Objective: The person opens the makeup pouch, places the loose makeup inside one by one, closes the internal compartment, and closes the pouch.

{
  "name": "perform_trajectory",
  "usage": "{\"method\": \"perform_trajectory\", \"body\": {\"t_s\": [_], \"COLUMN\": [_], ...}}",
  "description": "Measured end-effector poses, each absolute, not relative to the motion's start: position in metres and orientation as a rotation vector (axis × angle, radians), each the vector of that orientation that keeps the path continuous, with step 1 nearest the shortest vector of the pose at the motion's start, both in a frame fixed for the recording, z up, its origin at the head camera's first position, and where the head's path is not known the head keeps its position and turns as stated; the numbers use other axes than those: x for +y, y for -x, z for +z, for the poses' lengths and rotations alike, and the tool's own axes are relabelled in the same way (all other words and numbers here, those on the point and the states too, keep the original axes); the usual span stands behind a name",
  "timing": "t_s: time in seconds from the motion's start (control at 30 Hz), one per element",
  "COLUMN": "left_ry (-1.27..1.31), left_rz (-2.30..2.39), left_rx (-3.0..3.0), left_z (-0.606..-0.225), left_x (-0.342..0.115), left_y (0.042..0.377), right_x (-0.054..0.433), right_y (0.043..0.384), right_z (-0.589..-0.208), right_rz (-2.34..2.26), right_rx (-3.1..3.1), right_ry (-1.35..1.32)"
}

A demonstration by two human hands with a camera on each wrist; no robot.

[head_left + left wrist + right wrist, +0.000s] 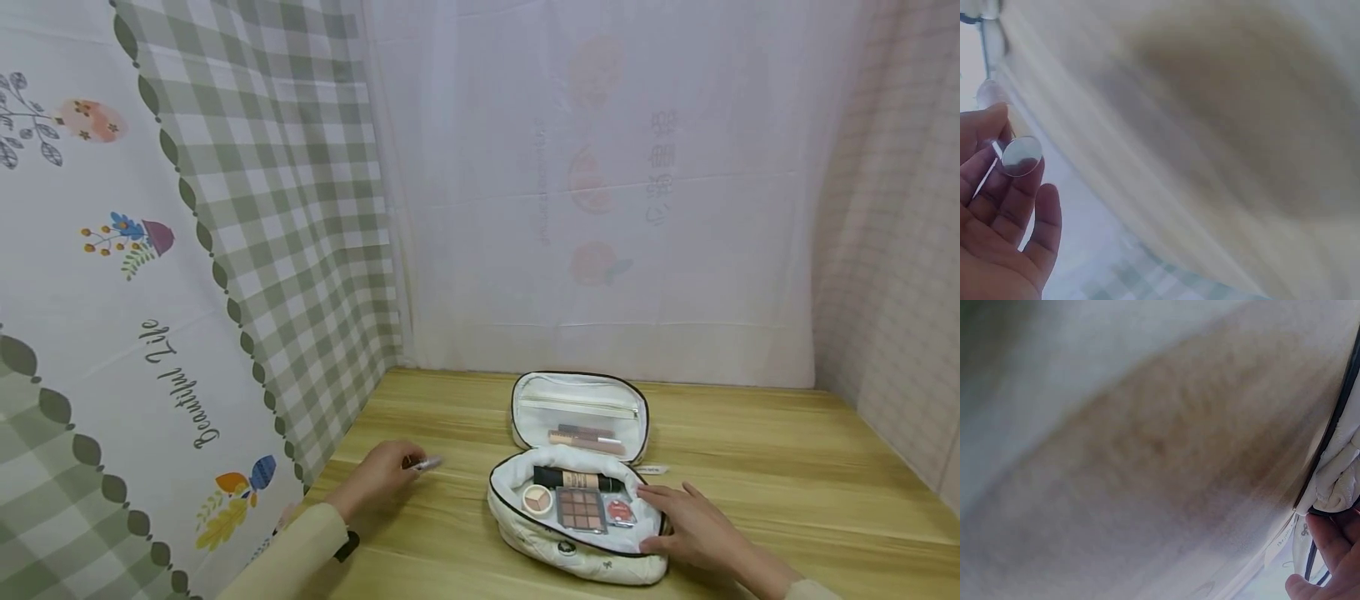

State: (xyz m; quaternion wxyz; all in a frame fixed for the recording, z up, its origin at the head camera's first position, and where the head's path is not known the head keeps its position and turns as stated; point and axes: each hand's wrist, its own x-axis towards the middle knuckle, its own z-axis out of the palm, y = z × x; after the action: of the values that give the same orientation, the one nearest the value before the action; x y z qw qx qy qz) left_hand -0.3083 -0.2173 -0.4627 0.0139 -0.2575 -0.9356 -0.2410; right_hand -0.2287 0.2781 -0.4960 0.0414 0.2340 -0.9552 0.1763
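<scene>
My left hand [384, 473] is left of the makeup bag and pinches a slim, pale tube [426, 463] between thumb and fingers. In the left wrist view, the round, shiny end of the tube [1022, 156] shows beyond the thumb, and the little finger stands apart. The white quilted makeup bag [592, 568] lies with its lid tipped back. My right hand [697, 527] grips the bag's right rim, thumb toward the front. Inside are an eyeshadow palette [581, 509], a round three-colour compact [537, 499], a small red-and-clear item [620, 511] and a black-and-beige tube [577, 479].
Several slim lip tubes [585, 439] sit in the clear pocket of the lid [576, 392]. A white tag [652, 469] sticks out at the hinge side. The wooden table [765, 450] is bordered by a checked cloth [300, 167] at left and a pale curtain [487, 250] behind.
</scene>
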Motion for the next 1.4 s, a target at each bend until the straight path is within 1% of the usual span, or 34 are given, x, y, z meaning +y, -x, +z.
{"method": "perform_trajectory", "body": {"t_s": [0.4, 0.57, 0.7, 0.9, 1.13, 1.4], "left_ry": [1.297, 1.459, 1.572, 1.677, 1.794, 1.822], "left_rz": [-0.681, -0.521, -0.385, -0.219, -0.125, 0.123], "left_rx": [-2.694, -2.721, -2.696, -2.683, -2.634, -2.479], "left_z": [-0.437, -0.434, -0.439, -0.451, -0.463, -0.466], "left_x": [-0.117, -0.082, -0.063, -0.047, -0.045, -0.047], "left_y": [0.313, 0.310, 0.305, 0.295, 0.294, 0.294], "right_x": [0.278, 0.278, 0.278, 0.278, 0.279, 0.279], "right_y": [0.228, 0.228, 0.227, 0.227, 0.228, 0.228], "right_z": [-0.495, -0.495, -0.495, -0.495, -0.496, -0.496], "right_rz": [0.542, 0.528, 0.521, 0.517, 0.503, 0.494], "right_rx": [-2.919, -2.909, -2.891, -2.887, -2.878, -2.870], "right_ry": [-0.720, -0.721, -0.731, -0.726, -0.737, -0.747]}}
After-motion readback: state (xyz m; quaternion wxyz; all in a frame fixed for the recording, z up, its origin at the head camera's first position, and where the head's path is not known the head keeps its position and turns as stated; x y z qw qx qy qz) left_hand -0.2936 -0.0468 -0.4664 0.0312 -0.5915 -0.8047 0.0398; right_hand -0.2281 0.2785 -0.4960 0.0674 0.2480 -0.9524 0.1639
